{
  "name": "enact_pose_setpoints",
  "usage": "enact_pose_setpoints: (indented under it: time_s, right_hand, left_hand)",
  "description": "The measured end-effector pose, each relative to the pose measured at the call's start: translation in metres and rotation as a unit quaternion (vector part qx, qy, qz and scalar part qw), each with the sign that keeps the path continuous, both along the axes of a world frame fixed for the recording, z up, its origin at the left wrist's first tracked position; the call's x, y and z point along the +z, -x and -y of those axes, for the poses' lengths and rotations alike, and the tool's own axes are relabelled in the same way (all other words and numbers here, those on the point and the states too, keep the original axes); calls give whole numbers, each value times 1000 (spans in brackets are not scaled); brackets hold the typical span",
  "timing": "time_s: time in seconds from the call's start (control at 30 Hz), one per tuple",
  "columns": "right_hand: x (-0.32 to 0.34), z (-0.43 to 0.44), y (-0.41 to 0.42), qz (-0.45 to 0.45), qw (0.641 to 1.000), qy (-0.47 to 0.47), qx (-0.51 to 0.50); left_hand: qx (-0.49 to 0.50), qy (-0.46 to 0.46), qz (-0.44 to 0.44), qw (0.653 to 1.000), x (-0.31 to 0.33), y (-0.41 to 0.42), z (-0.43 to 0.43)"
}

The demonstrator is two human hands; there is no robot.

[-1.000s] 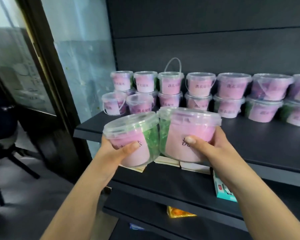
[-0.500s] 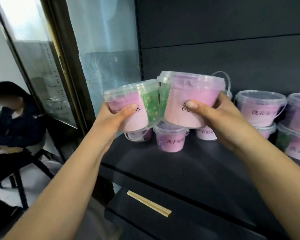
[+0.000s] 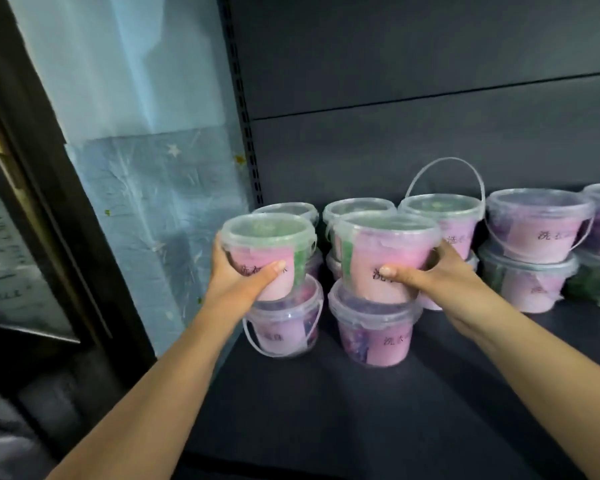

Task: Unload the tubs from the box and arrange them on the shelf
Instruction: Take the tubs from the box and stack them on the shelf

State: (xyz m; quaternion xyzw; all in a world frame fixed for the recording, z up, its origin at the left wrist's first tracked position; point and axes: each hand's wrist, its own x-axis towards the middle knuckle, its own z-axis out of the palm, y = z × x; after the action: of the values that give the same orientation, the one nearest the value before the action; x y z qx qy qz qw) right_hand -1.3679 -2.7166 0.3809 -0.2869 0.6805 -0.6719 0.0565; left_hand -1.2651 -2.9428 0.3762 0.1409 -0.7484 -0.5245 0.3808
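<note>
Head view, and both hands are up at the shelf (image 3: 361,410). The left hand (image 3: 236,282) has its grip clamped round the left tub (image 3: 267,251), with the thumb laid across the pink label in front and the fingers wrapped round the far side. The right hand (image 3: 440,282) has its grip clamped on the right tub (image 3: 381,251) the same way, thumb on the printed label. Both tubs are upright with clear lids on, side by side, and their green strips face each other.

Straight under the left grip stands the lower left tub (image 3: 284,327) on the shelf, its thin handle hanging down in front. Straight under the right grip is the lower right tub (image 3: 371,337). Each held tub has its base right at the lid of the one below. I cannot tell whether it rests there or is just above.

Beyond the grips, against the back panel (image 3: 430,81), the back row of tubs is stacked two high. Just past the right grip is the raised-handle tub (image 3: 447,220), its handle arched upright. Outward of the right grip sits the stacked pair (image 3: 534,230). Outward of the left grip run the slotted upright (image 3: 246,116) and the pale blue sheeting (image 3: 136,168). On the near side of the grips, the dark shelf runs under both forearms.
</note>
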Motion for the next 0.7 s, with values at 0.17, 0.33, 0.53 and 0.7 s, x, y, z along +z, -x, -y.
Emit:
enact_pose_setpoints:
  time_s: [0.17,0.33,0.53,0.7]
  right_hand:
    - [-17,11,-2,-15,998,-61,-22]
    - [-20,13,-9,-7,999,-25,-19]
    - [-22,19,-26,-25,996,-20,-84]
    - [-29,33,-37,-78,976,-37,-197]
  left_hand:
    - [-69,-17,-7,997,-23,14,18]
    - [-87,0,16,996,-27,12,23]
    - [-87,0,-11,996,-34,5,19]
    - [-46,-2,4,999,-42,1,10]
